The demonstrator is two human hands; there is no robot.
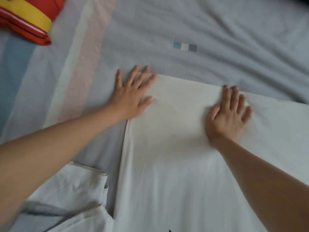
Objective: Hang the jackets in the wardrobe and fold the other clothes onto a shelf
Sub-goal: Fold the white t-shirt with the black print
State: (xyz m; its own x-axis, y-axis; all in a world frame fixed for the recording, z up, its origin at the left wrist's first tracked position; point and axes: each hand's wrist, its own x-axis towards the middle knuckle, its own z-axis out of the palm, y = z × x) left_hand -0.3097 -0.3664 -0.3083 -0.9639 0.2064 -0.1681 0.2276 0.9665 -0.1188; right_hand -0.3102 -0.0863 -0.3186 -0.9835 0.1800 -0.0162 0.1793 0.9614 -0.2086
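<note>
A white garment lies spread flat on the bed, its straight far edge running from the centre to the right. My left hand rests flat with spread fingers on its far left corner, partly on the sheet. My right hand presses flat on the garment near the far edge, fingers straight. Both forearms reach in from the bottom corners.
The bed sheet is grey with blue, white and pink stripes at the left. A folded red and yellow garment lies at the far left corner. Another crumpled white cloth with grey trim lies near the front left.
</note>
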